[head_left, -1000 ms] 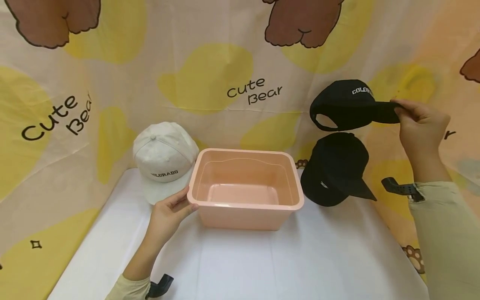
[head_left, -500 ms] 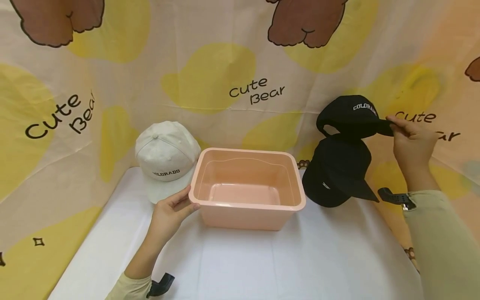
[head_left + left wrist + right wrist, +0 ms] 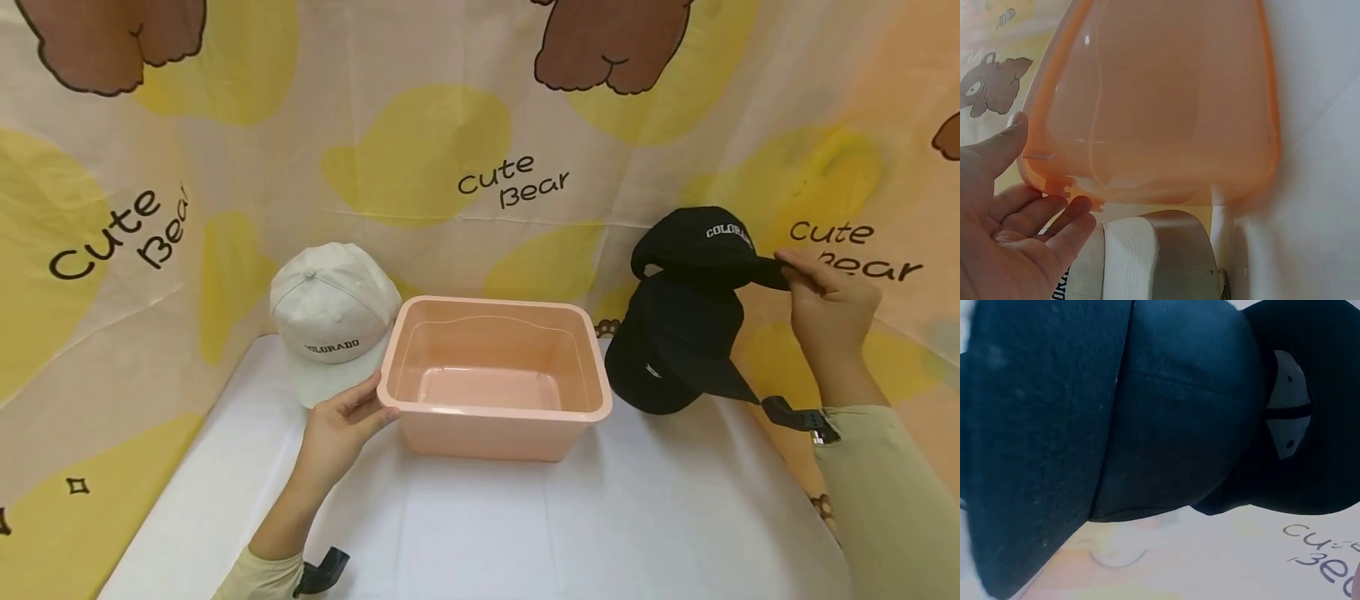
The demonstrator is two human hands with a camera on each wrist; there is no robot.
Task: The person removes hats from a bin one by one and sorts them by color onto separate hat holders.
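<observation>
My right hand (image 3: 834,312) pinches the brim of a black baseball cap (image 3: 693,237) lettered COLORADO. The cap's crown rests against or just over the top of a second black baseball cap (image 3: 667,333); contact is hard to tell. In the right wrist view the second cap (image 3: 1179,412) fills the front, and the held cap (image 3: 1335,456) shows its back opening and strap. My left hand (image 3: 335,437) holds a pink plastic bin (image 3: 498,437) at its front left corner, thumb at the front rim and fingers at the side. In the left wrist view its fingers (image 3: 1072,237) lie under the rim.
A white COLORADO baseball cap (image 3: 330,300) sits left of the bin, close behind my left hand. Everything stands on a white-covered table (image 3: 480,533). A printed cloth backdrop (image 3: 420,158) closes off the back and both sides.
My right hand has come down with the held black cap, from clear above the second black cap to the top of it. My left hand and the bin stay in place.
</observation>
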